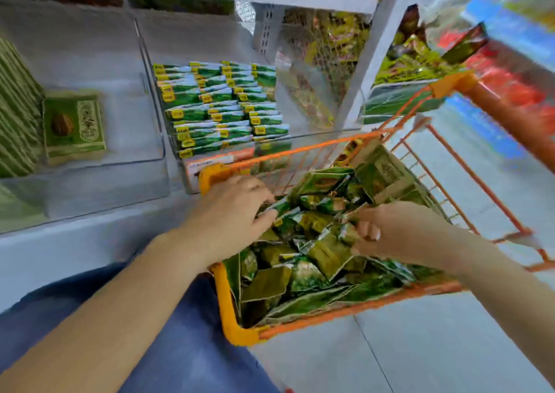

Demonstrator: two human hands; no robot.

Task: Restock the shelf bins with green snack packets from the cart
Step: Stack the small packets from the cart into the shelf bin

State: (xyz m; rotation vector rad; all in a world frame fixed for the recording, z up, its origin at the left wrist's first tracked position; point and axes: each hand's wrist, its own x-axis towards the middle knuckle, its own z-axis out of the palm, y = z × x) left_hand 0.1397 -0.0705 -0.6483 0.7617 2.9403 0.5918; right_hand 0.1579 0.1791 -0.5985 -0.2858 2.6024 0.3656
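Cart: the orange cart (pixel 223 302) stands just beside the shelf, and a deep heap of green snack packets (pixel 303 260) lies in it.
Left hand: my left hand (pixel 231 212) is down in the heap near the cart's front rim, fingers curled and pinching the edge of a packet.
Right hand: my right hand (pixel 378 230) is in the heap too, fingers curled round one or more packets (how many I cannot tell).
Middle bin: the clear middle bin (pixel 222 107) holds neat rows of green packets, nearly to its front.
Left bin: the left bin (pixel 144 71) is mostly bare, with one small green stack (pixel 73 128) and some rows at its far left.
Progress: I judge the task partway done; one bin looks stocked, the left bin and most of the cart's load remain.
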